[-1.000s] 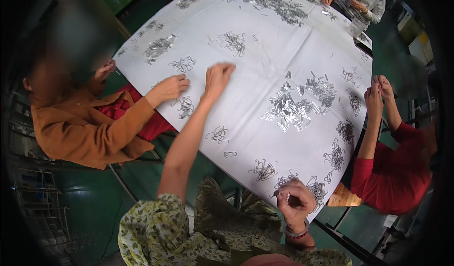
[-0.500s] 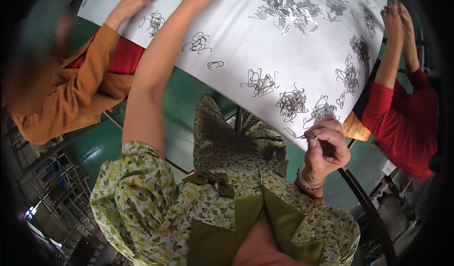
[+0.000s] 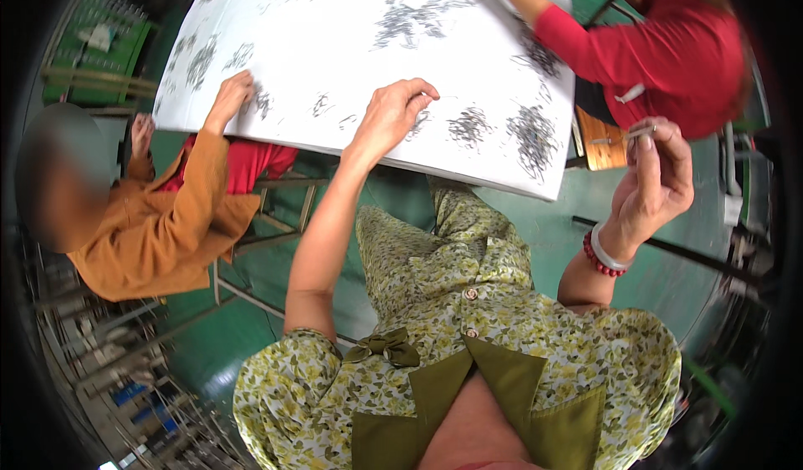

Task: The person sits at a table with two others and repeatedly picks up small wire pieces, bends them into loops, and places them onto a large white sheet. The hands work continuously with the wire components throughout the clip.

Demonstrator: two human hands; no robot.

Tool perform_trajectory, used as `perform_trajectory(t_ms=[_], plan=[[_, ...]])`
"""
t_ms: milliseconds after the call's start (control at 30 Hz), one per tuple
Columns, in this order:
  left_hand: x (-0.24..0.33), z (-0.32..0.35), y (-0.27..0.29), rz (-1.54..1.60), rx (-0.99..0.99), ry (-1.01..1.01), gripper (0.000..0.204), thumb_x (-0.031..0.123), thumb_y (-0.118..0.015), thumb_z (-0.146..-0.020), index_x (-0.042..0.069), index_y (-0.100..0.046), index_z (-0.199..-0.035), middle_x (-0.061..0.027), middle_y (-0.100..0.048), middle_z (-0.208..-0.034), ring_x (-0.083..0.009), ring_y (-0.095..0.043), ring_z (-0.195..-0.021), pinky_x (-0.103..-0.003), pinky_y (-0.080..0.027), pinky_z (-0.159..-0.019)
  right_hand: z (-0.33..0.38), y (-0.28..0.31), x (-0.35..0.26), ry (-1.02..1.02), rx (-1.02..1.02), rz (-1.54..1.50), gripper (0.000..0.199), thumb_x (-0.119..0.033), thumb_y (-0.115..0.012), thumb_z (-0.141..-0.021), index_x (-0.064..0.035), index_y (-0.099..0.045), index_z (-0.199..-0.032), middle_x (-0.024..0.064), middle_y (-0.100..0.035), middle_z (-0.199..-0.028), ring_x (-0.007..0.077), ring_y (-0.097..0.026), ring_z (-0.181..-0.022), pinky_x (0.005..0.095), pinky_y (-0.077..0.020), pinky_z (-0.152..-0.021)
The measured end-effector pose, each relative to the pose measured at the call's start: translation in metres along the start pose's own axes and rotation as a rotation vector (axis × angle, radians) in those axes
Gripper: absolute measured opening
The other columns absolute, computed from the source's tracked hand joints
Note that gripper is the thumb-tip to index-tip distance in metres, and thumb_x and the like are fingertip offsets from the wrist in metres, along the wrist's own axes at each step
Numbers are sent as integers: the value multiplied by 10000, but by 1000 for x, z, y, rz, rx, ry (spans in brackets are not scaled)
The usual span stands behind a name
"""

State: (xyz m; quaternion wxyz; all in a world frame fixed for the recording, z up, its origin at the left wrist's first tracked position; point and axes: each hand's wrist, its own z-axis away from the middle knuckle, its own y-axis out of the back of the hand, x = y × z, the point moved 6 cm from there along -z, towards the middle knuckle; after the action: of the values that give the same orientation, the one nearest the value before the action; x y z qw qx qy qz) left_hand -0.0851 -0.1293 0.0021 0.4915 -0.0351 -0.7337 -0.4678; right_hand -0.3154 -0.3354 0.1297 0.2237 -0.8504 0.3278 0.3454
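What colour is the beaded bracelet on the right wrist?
The beaded bracelet is red; it shows best in the head view.

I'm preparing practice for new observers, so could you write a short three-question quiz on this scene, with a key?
1. True or false: the person's left hand is over the white table.
2. What does the right hand hold up between thumb and fingers?
A) A bottle
B) A small thin piece
C) A folded cloth
3. Fill in: the right wrist wears a pale bangle and a bracelet of ____ beads.

Key: 1. True. 2. B. 3. Red.
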Motion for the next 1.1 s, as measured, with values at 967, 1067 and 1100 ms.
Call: perform_trajectory(t_ms=[967,1067,1100], plan=[[-204,-147,175,-426,346,549,682,452,-448,-957,109,-222,-1501,-174,-90,-1569,-388,25,-1444,-580,-72,-1137,-14,-127,47,-409,-328,-33,81,73,-630,-711,64,-615,-790,88,-588,-727,153,-504,-654,261,-393,-627],[-258,-175,208,-487,449,695,736,552,-363,-957,135,-148,-1524,-179,-14,-1580,-401,95,-1441,-602,-13,-1129,-21,-122,71,-459,-339,55,112,78,-645,-688,58,-622,-796,73,-583,-709,142,-500,-634,248,-383,-586],[-276,-180,219,-511,494,744,746,574,-341,-954,142,-136,-1526,-185,-4,-1580,-407,103,-1439,-604,-2,-1126,-24,-119,79,-488,-334,80,112,76,-649,-685,54,-623,-792,75,-586,-706,142,-505,-634,247,-387,-585]])
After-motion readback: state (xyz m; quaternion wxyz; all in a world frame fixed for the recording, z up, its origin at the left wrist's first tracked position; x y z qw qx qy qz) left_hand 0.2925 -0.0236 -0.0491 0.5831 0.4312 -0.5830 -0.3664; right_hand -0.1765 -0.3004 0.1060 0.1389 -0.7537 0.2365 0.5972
